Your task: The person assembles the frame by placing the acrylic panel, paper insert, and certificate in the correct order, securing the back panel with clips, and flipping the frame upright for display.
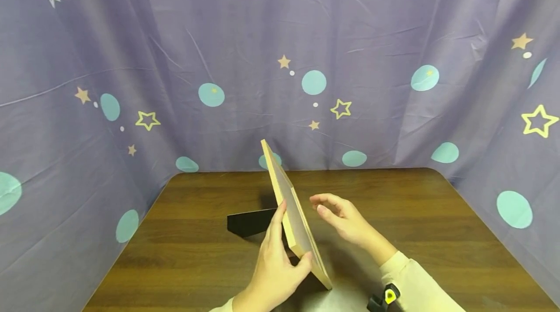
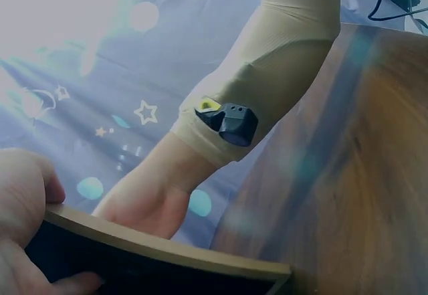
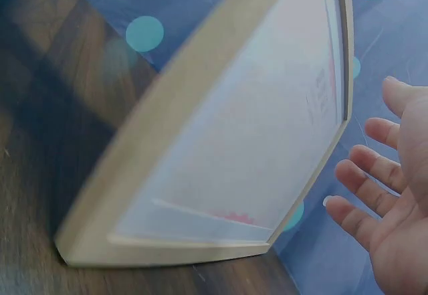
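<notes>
A picture frame (image 1: pixel 288 201) with a light wooden border stands tilted on the table, seen nearly edge-on in the head view. Its black easel leg (image 1: pixel 250 223) juts out to the left. My left hand (image 1: pixel 272 267) grips the frame's near side edge, thumb on one face and fingers on the other. To the right, my right hand (image 1: pixel 347 222) hovers apart from the frame, fingers loosely bent and holding nothing. From the right wrist, the frame's pale, glossy front (image 3: pixel 227 148) shows faint reddish marks, with the spread fingers (image 3: pixel 364 188) beside it.
The brown wooden table (image 1: pixel 415 205) has rounded far corners. A purple curtain (image 1: pixel 245 49) with stars and dots hangs around its back and sides. A small black and yellow camera (image 1: pixel 385 296) is strapped at the right sleeve cuff.
</notes>
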Motion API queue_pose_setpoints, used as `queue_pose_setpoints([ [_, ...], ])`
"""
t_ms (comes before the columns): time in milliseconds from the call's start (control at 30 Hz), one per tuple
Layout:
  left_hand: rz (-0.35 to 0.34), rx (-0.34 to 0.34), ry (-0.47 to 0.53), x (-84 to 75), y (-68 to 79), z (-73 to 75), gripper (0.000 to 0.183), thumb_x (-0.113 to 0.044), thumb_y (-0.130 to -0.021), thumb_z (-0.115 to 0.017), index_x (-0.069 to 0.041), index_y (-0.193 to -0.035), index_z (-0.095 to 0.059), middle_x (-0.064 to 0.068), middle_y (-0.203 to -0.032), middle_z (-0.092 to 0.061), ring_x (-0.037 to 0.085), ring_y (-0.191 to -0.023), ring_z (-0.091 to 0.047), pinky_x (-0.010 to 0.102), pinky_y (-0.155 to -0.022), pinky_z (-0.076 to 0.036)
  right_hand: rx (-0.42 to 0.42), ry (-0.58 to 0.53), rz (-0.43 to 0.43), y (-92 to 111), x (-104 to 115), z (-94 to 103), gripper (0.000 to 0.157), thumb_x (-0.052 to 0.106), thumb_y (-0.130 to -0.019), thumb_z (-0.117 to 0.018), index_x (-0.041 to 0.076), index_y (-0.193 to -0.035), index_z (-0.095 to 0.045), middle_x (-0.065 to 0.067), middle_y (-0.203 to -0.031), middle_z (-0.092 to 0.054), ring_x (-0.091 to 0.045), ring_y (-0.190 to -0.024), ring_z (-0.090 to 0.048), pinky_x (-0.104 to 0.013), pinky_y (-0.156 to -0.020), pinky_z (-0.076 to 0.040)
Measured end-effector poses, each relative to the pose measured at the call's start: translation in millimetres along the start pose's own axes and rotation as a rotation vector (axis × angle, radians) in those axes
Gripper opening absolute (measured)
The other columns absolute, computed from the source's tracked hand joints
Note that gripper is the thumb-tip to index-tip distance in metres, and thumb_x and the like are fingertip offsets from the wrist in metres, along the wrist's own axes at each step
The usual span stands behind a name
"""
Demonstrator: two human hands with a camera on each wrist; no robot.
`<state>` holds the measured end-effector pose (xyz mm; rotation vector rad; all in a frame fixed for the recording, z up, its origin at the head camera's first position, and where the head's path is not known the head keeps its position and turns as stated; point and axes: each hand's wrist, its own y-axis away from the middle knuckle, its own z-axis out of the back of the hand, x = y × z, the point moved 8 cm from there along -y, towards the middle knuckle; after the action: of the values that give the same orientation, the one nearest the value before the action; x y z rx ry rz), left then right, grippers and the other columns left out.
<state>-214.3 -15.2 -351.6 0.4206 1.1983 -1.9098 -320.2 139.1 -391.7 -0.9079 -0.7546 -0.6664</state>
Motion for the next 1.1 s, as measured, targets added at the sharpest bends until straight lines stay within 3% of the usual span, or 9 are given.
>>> queue_pose_setpoints([
  [100, -0.005, 0.053, 0.061, 1.6, 1.7, 3.6, 0.107, -0.002, -0.072, -0.076, -0.011, -0.154, -0.009, 0.017, -0.155, -0.022, 0.002, -0.077, -0.061, 0.027, -0.070, -0.057, -0.023, 0.003, -0.010, 1.3, -5.0, 6.0, 0.028, 0.007, -0.100, -0.049, 0.001, -0.127, -0.056, -0.011, -0.124, -0.061, -0.032, -0.114, -0.058, -0.032, -0.092, -0.049],
  [200, -0.013, 0.124, 0.143, 4.7, 2.8, 7.2, 0.107, 0.002, -0.073, -0.073, -0.012, -0.155, -0.006, 0.020, -0.154, -0.021, -0.005, -0.040, -0.034, 0.017, -0.036, -0.041, -0.044, -0.008, -0.025, 3.2, -9.0, 14.0, 0.028, 0.009, -0.100, -0.050, 0.000, -0.126, -0.056, -0.009, -0.124, -0.061, -0.029, -0.114, -0.058, -0.029, -0.094, -0.047],
  [267, -0.020, 0.162, 0.188, 7.4, 3.5, 11.2, 0.107, 0.005, -0.073, -0.071, -0.014, -0.155, -0.005, 0.022, -0.152, -0.026, -0.006, -0.039, -0.034, 0.016, -0.033, -0.039, -0.056, -0.009, -0.036, 4.6, -12.1, 19.5, 0.028, 0.013, -0.101, -0.050, 0.003, -0.125, -0.057, -0.008, -0.124, -0.061, -0.029, -0.115, -0.058, -0.029, -0.094, -0.047],
  [433, -0.071, 0.278, 0.298, 12.6, 3.6, 20.7, 0.109, 0.013, -0.071, -0.063, -0.014, -0.155, 0.002, 0.028, -0.149, -0.029, -0.008, -0.045, -0.042, 0.015, -0.035, -0.042, -0.113, 0.023, -0.092, 9.7, -25.4, 36.4, 0.027, 0.022, -0.100, -0.053, 0.011, -0.125, -0.059, -0.005, -0.124, -0.062, -0.031, -0.114, -0.058, -0.034, -0.094, -0.047],
  [533, -0.089, 0.377, 0.382, 16.0, 1.6, 25.7, 0.110, 0.017, -0.071, -0.056, -0.016, -0.154, 0.009, 0.029, -0.151, -0.024, 0.011, -0.082, -0.066, 0.023, -0.063, -0.056, -0.170, 0.056, -0.130, 13.9, -36.4, 50.5, 0.030, 0.026, -0.100, -0.054, 0.011, -0.125, -0.059, -0.005, -0.124, -0.061, -0.029, -0.115, -0.056, -0.036, -0.094, -0.047],
  [600, -0.066, 0.445, 0.441, 21.1, -0.7, 28.4, 0.110, 0.018, -0.072, -0.053, -0.020, -0.154, 0.010, 0.024, -0.155, -0.018, 0.029, -0.116, -0.056, 0.033, -0.086, -0.053, -0.212, 0.080, -0.162, 17.2, -44.2, 60.6, 0.033, 0.028, -0.100, -0.053, 0.010, -0.127, -0.057, -0.005, -0.125, -0.060, -0.028, -0.116, -0.055, -0.037, -0.094, -0.046],
  [667, -0.068, 0.502, 0.475, 25.7, -3.7, 31.1, 0.109, 0.017, -0.072, -0.051, -0.021, -0.154, 0.011, 0.022, -0.156, -0.013, 0.041, -0.129, -0.042, 0.041, -0.096, -0.047, -0.247, 0.096, -0.188, 20.2, -52.0, 70.5, 0.036, 0.030, -0.100, -0.053, 0.009, -0.129, -0.056, -0.006, -0.127, -0.059, -0.028, -0.117, -0.054, -0.038, -0.096, -0.045],
  [900, -0.088, 0.612, 0.507, 40.0, -14.7, 37.2, 0.103, 0.015, -0.075, -0.052, -0.018, -0.155, 0.003, 0.011, -0.158, -0.016, 0.038, -0.132, -0.040, 0.040, -0.097, -0.046, -0.246, 0.090, -0.200, 26.1, -68.3, 85.9, 0.048, 0.022, -0.099, -0.055, 0.003, -0.141, -0.041, -0.018, -0.140, -0.045, -0.039, -0.128, -0.040, -0.059, -0.105, -0.031],
  [1100, -0.114, 0.592, 0.508, 44.9, -23.4, 45.2, 0.096, 0.015, -0.077, -0.055, -0.014, -0.155, -0.007, 0.015, -0.155, -0.021, 0.036, -0.125, -0.046, 0.039, -0.094, -0.049, -0.208, 0.152, -0.118, 19.5, -69.4, 87.7, 0.060, 0.016, -0.095, -0.061, 0.006, -0.148, -0.033, -0.015, -0.150, -0.035, -0.044, -0.134, -0.032, -0.065, -0.105, -0.025],
])
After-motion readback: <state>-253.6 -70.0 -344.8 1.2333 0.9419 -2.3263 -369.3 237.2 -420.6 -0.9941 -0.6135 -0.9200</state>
